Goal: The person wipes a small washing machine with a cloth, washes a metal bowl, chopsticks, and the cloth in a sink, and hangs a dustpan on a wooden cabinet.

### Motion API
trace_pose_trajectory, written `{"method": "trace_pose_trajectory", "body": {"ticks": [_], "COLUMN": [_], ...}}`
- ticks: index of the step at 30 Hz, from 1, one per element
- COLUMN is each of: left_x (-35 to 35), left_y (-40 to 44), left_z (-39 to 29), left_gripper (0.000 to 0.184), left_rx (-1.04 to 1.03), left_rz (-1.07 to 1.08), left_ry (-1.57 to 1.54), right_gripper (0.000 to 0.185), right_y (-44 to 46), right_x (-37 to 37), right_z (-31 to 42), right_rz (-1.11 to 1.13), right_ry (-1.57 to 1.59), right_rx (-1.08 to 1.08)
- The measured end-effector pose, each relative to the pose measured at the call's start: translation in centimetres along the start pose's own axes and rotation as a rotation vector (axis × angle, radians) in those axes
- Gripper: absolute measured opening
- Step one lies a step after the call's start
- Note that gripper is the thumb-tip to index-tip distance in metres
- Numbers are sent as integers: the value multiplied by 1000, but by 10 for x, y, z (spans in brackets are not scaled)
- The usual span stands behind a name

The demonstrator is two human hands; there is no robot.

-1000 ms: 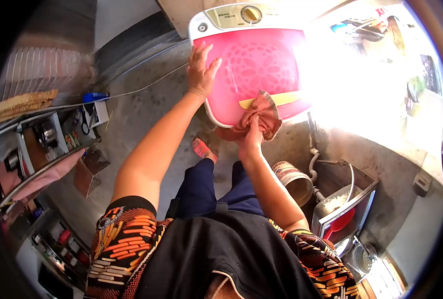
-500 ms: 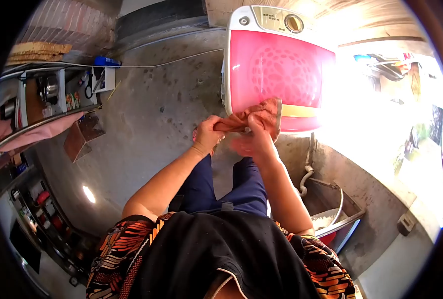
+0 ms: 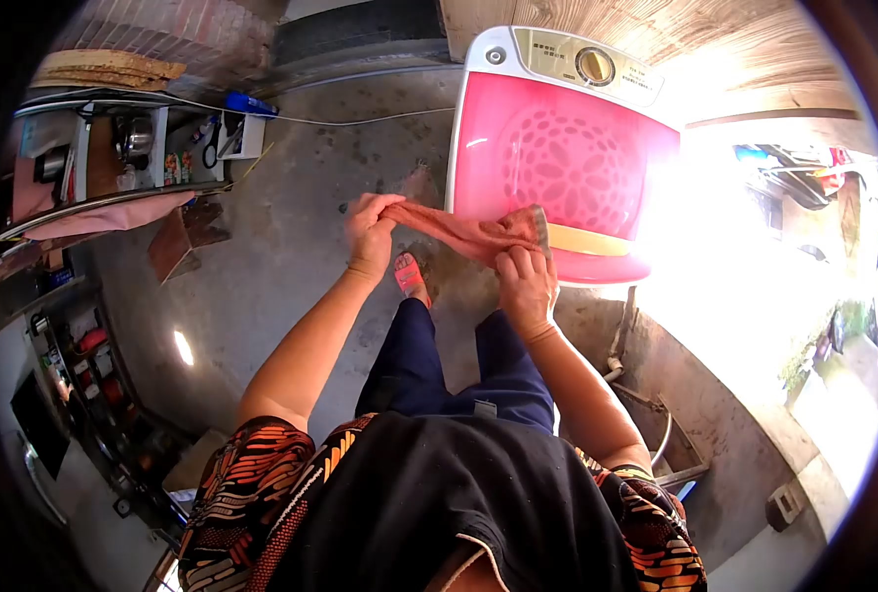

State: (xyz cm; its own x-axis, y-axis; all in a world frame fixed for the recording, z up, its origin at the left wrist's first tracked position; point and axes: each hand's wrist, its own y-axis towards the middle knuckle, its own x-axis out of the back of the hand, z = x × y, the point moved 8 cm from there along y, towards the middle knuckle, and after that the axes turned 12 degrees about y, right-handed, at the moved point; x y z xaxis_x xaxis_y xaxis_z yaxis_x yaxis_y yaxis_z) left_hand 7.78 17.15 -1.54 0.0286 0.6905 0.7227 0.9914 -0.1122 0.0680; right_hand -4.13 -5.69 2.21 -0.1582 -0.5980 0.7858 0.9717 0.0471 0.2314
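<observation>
The left hand (image 3: 370, 235) has its fingers curled in and closed on one end of a reddish-orange cloth (image 3: 441, 225), pinching it to a narrow neck. The right hand (image 3: 527, 288) bunches the other end, its fingers bent and pressed close together over the fabric; where its thumb lies I cannot tell. Between the two hands the cloth is stretched and gathered lengthwise, its long axis running from the left hand across to the right and slightly toward the wearer. It is slim at the left, then widens into soft folds, finishing in a paler, greyish hem that stands up beside the right fingers. The weave looks soft and matte. The cloth hangs above the floor at the left, and its wider end overlaps the near edge of a glossy pink lid (image 3: 557, 148) in the view; whether they touch I cannot tell. The lid is a rounded rectangle with a petal-like pattern and a smooth yellow band (image 3: 597, 241) across its near part. Beyond it, a pale panel (image 3: 547, 54) carries a round dial (image 3: 595, 66). Below the hands, a reddish open-toed sandal (image 3: 410, 275) rests on the stained grey floor (image 3: 291, 227).
</observation>
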Motion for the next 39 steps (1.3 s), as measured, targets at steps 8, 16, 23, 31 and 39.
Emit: {"method": "trace_pose_trajectory", "body": {"ticks": [8,16,23,31,39], "left_x": [-68,-103,-119,-137,-165], "left_y": [11,19,112,233,303], "left_z": [4,-40,-45,-80,-158], "left_gripper": [36,50,52,42,36], "left_rx": [536,361,264,198,104], "left_rz": [-190,-32,-106,-164,89], "left_ry": [-301,-203,143,61,520], "right_gripper": [19,58,60,58,59], "right_y": [5,-40,-22,-22,-10], "right_x": [38,92,90,98,115], "right_z": [-81,-333,-327,-326,-298], "right_rz": [-214,-358,-440,-329,-193], "right_ry": [785,441,696,413,206], "right_rx": [-546,-1035,-948,-1042,-1157]}}
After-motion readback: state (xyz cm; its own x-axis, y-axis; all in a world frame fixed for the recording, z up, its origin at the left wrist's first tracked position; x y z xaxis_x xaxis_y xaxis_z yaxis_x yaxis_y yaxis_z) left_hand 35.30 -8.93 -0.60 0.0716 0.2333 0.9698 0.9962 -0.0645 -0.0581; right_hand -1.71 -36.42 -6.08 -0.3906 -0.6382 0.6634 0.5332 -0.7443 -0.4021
